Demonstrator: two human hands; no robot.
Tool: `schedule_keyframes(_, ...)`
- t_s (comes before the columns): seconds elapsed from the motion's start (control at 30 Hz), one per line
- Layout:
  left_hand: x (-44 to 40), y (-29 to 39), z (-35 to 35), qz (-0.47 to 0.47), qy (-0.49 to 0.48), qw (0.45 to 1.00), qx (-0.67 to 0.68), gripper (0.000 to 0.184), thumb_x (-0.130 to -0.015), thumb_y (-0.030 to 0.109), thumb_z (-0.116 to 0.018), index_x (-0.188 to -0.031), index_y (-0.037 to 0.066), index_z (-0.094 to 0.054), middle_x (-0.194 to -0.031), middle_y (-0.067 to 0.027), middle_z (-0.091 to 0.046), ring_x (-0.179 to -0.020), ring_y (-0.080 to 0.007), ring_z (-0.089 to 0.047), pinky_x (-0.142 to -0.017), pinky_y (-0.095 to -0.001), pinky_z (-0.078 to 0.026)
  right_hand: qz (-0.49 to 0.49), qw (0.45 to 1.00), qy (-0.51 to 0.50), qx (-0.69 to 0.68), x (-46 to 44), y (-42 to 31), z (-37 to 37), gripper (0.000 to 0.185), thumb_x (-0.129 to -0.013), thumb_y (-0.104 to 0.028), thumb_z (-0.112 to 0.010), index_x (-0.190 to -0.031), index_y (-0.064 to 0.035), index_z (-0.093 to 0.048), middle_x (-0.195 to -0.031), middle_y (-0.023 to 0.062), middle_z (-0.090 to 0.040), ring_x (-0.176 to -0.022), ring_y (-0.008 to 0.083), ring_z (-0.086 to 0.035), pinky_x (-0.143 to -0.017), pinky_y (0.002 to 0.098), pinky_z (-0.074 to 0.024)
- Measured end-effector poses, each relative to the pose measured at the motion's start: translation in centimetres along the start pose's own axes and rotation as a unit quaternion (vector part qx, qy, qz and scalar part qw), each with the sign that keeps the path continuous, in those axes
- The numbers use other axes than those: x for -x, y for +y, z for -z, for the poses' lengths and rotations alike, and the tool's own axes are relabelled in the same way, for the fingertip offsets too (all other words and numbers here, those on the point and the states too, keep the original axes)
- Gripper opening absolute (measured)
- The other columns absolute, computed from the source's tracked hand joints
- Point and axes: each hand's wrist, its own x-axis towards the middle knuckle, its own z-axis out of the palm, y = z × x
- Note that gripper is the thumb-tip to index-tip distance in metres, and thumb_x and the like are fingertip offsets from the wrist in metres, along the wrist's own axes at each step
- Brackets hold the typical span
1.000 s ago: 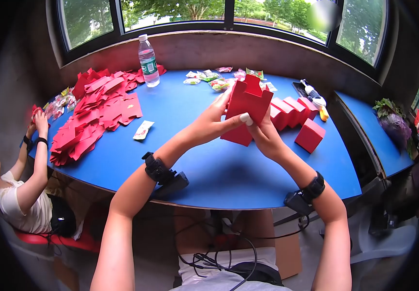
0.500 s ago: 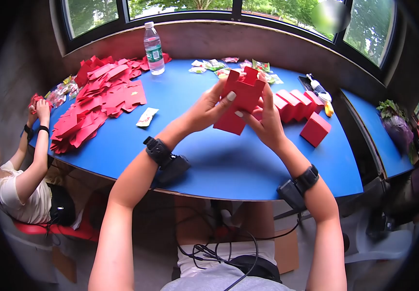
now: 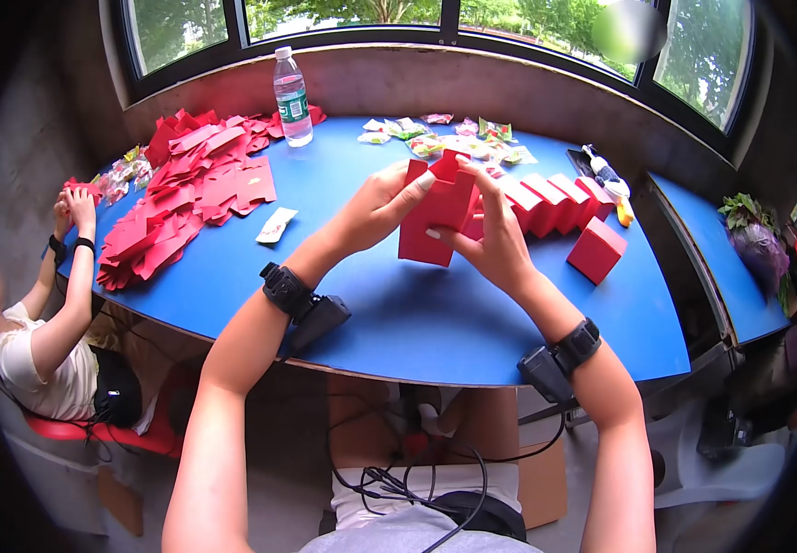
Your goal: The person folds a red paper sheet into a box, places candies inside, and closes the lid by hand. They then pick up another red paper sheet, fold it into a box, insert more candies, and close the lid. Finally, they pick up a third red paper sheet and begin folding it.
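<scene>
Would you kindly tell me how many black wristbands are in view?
4: the wearer's left wristband, the wearer's right wristband, and the seated co-worker's nearer wristband and farther wristband; no others show.

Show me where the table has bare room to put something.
Bare tabletop shows below the held red box, toward the near edge, and between the bottle and the left hand. Crowded: at left, red pieces; right of the right hand, red boxes; beyond, small packets.

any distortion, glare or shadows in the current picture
Head view: the window frame bows and corners go black; head view: a pale blurred spot sits at upper right; head view: a soft shadow lies on the blue table below the red box.
</scene>
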Motion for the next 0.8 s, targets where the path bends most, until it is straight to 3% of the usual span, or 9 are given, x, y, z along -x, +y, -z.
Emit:
schedule_keyframes(0.17, 0.1, -0.6, -0.4, 0.024, 0.018, 0.999, 0.039, 0.031, -0.094, 0.027, -0.05, -0.098, -0.002, -0.059, -0.092, -0.0128, -0.063, -0.083, -0.0164, -0.06, -0.073, -0.0303, -0.048, -0.035, 0.999, -0.006, -0.033, 0.8, 0.7, -0.8, 0.083, -0.073, -0.024, -0.078, -0.135, -0.0135, -0.024, -0.115, 0.0222, -0.053, -0.097, 0.037, -0.061, -0.076, 0.0433, -0.0536)
schedule_keyframes(0.23, 0.1, -0.8, -0.4, 0.036, 0.031, 0.997, 0.063, 0.029, -0.093, 0.025, -0.052, -0.095, -0.002, -0.06, -0.091, -0.0101, -0.064, -0.081, -0.0123, -0.059, -0.072, -0.0293, -0.048, 0.018, 0.996, 0.054, -0.063, 0.7, 1.2, -1.3, 0.085, -0.073, -0.02, -0.079, -0.133, -0.0123, -0.02, -0.112, 0.023, -0.054, -0.088, 0.0375, -0.064, -0.072, 0.0429, -0.0545)
schedule_keyframes(0.37, 0.1, -0.1, -0.4, 0.075, -0.005, 0.997, 0.02, 0.029, -0.095, 0.025, -0.052, -0.111, 0.001, -0.05, -0.098, -0.0057, -0.059, -0.09, -0.0101, -0.056, -0.078, -0.0242, -0.046, 0.008, 0.996, 0.043, -0.08, 0.8, 1.0, -1.2, 0.085, -0.07, -0.017, -0.08, -0.133, -0.0092, -0.023, -0.115, 0.0224, -0.051, -0.094, 0.0369, -0.062, -0.076, 0.0423, -0.0538)
schedule_keyframes(0.43, 0.1, 0.1, -1.3, 0.082, 0.046, 0.994, 0.06, 0.039, -0.094, 0.026, -0.053, -0.122, 0.004, -0.039, -0.105, -0.0095, -0.054, -0.098, -0.0136, -0.055, -0.081, -0.0257, -0.047, 0.067, 0.998, 0.006, 0.005, 0.3, 0.4, -0.6, 0.08, -0.07, -0.015, -0.079, -0.134, -0.0108, -0.03, -0.12, 0.0216, -0.047, -0.102, 0.0362, -0.057, -0.079, 0.0418, -0.0531)
schedule_keyframes(0.53, 0.0, -0.2, -1.0, 0.076, 0.011, 0.992, 0.096, 0.048, -0.094, 0.028, -0.053, -0.129, 0.008, -0.028, -0.11, -0.0118, -0.049, -0.102, -0.0168, -0.054, -0.084, -0.0269, -0.047, 0.008, 0.998, -0.056, 0.004, 0.1, -1.1, 0.1, 0.076, -0.071, -0.013, -0.078, -0.134, -0.0148, -0.036, -0.124, 0.0202, -0.044, -0.107, 0.0364, -0.053, -0.084, 0.0413, -0.0516)
schedule_keyframes(0.57, -0.1, -0.4, -1.0, 0.065, 0.013, 0.994, 0.084, 0.042, -0.095, 0.027, -0.052, -0.128, 0.007, -0.036, -0.111, -0.0108, -0.052, -0.103, -0.0155, -0.055, -0.086, -0.0271, -0.048, -0.004, 0.998, -0.058, -0.024, 0.1, -1.3, 0.0, 0.073, -0.073, -0.009, -0.075, -0.135, -0.0186, -0.039, -0.124, 0.0192, -0.045, -0.108, 0.0373, -0.053, -0.086, 0.0416, -0.0508)
schedule_keyframes(0.67, -0.3, -0.7, -0.7, 0.023, -0.012, 0.992, 0.123, 0.035, -0.096, 0.023, -0.05, -0.125, 0.004, -0.046, -0.113, -0.0093, -0.057, -0.103, -0.0138, -0.056, -0.086, -0.027, -0.048, 0.011, 0.998, -0.057, -0.038, -0.2, -1.6, 0.0, 0.07, -0.073, -0.004, -0.073, -0.134, -0.0174, -0.042, -0.125, 0.0189, -0.044, -0.109, 0.037, -0.053, -0.088, 0.041, -0.0501)
schedule_keyframes(0.7, -0.2, -0.6, -0.8, 0.022, 0.024, 0.989, 0.142, 0.028, -0.096, 0.02, -0.049, -0.116, 0.002, -0.057, -0.108, -0.0073, -0.062, -0.101, -0.0126, -0.057, -0.086, -0.027, -0.048, 0.001, 0.997, -0.057, -0.056, -0.2, -1.8, 0.0, 0.068, -0.072, 0.0, -0.071, -0.133, -0.0167, -0.045, -0.125, 0.0187, -0.045, -0.111, 0.0363, -0.052, -0.089, 0.0406, -0.0499)
schedule_keyframes(0.8, -0.2, -0.1, -0.4, 0.024, 0.041, 0.993, 0.105, 0.026, -0.095, 0.018, -0.051, -0.112, 0.001, -0.061, -0.101, -0.0068, -0.064, -0.097, -0.0131, -0.059, -0.086, -0.0266, -0.049, -0.003, 0.997, -0.056, -0.06, -0.4, -2.4, 0.3, 0.067, -0.072, 0.001, -0.07, -0.132, -0.0164, -0.047, -0.126, 0.0186, -0.045, -0.112, 0.0353, -0.052, -0.09, 0.0402, -0.0492)
